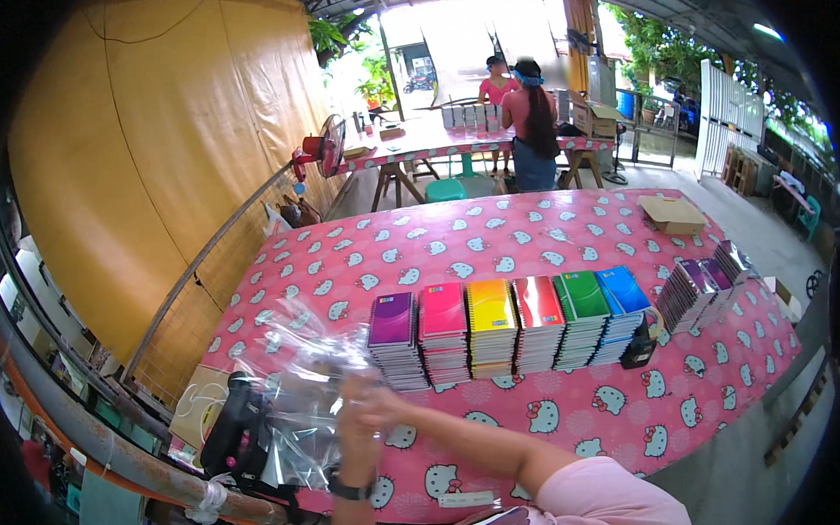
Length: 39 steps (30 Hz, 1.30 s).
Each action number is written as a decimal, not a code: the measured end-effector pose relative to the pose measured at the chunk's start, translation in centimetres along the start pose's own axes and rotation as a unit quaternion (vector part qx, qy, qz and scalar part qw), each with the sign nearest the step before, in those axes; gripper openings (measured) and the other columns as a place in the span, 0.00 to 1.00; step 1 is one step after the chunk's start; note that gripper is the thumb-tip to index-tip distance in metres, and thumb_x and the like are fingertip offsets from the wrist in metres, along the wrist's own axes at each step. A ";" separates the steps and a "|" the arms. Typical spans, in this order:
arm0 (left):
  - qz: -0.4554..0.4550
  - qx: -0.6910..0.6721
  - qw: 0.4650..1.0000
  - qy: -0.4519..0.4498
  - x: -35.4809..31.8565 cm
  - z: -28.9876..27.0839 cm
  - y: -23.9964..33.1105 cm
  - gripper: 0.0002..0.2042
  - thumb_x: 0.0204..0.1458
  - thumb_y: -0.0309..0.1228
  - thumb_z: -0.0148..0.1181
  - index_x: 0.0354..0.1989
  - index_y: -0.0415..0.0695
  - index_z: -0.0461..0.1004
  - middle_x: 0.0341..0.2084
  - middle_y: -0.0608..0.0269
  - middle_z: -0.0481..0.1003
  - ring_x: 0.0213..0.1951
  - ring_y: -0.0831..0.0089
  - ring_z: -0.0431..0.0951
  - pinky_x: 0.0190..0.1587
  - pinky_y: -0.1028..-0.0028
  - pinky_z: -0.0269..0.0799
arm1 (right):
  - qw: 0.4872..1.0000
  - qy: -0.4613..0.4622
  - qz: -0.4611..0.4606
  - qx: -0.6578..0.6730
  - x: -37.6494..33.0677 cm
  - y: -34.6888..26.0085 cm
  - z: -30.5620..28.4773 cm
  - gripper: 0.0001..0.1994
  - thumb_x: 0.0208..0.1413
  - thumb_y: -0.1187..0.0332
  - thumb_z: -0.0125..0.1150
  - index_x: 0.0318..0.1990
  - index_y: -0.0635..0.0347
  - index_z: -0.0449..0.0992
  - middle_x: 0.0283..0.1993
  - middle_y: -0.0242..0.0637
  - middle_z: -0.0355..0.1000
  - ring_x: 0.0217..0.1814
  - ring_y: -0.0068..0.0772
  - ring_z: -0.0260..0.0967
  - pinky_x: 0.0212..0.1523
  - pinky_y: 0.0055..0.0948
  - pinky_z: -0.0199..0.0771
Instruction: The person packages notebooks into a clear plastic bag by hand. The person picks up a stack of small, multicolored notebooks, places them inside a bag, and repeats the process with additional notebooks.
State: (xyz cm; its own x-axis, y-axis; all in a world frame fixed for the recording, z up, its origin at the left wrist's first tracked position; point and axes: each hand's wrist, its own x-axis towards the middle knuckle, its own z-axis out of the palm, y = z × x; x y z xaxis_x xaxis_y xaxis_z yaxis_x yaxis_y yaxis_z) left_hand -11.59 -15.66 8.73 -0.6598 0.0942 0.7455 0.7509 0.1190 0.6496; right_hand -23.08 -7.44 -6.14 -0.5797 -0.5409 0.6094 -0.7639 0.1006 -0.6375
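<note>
Both of my hands meet at the left of the table, over a spread of clear plastic (309, 402) that looks like thin bags. My left hand (354, 422), above a dark wristband, is closed on the plastic. My right hand (378, 402) reaches across from the right and pinches at the plastic beside the left one; its fingers are slightly blurred. Just beyond the hands stand stacks of spiral notebooks: purple (393, 319), pink (442, 311), yellow (491, 307), red (537, 304), green (581, 298) and blue (623, 290).
More notebooks (689, 295) stand at the right, near a small black object (638, 349). An open cardboard box (671, 216) sits at the far right corner. A black bag (236, 427) lies left of the plastic. Two people (536, 128) stand by another table beyond a red fan (330, 148).
</note>
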 end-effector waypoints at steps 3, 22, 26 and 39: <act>-0.102 -0.121 0.973 -0.170 -5.6 5.9 -2.0 0.14 0.57 0.35 0.44 0.45 0.38 0.67 0.49 0.56 0.65 0.42 0.62 0.71 0.47 0.66 0.62 | 0.895 0.134 0.310 0.293 -4.8 -4.7 -10.6 0.13 0.54 0.63 0.53 0.42 0.61 0.74 0.37 0.33 0.71 0.38 0.24 0.68 0.41 0.24 0.69; -0.151 0.397 0.836 -0.348 -17.1 13.9 -9.0 0.29 0.47 0.43 0.52 0.60 0.50 0.57 0.61 0.52 0.53 0.62 0.52 0.50 0.58 0.45 0.43 | 0.817 0.013 0.407 -0.408 -32.4 -11.1 -14.8 0.26 0.52 0.57 0.52 0.58 0.55 0.60 0.64 0.45 0.51 0.67 0.50 0.42 0.63 0.49 0.42; -0.182 0.450 0.807 -0.336 -18.3 11.4 -8.1 0.32 0.48 0.47 0.50 0.63 0.53 0.51 0.63 0.54 0.48 0.64 0.52 0.45 0.59 0.42 0.38 | 0.811 0.005 0.400 -0.427 -33.1 -12.0 -15.0 0.28 0.53 0.55 0.49 0.60 0.57 0.56 0.65 0.47 0.48 0.68 0.51 0.41 0.63 0.49 0.42; -0.139 0.341 0.856 -0.363 -17.0 11.9 -7.1 0.29 0.43 0.47 0.56 0.55 0.53 0.62 0.62 0.61 0.52 0.63 0.59 0.50 0.50 0.29 0.39 | 0.935 -0.009 0.011 -0.354 -1.9 -10.3 -15.1 0.13 0.40 0.70 0.56 0.38 0.60 0.70 0.37 0.38 0.67 0.47 0.41 0.61 0.45 0.37 0.64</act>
State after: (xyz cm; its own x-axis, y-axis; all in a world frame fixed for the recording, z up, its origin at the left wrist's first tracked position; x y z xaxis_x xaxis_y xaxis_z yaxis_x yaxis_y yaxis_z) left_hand -6.01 -6.40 -10.37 -0.8395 0.5284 0.1266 0.5348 0.7623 0.3645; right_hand -18.42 5.13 6.38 -0.5982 -0.5448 0.5876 -0.7513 0.6363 -0.1749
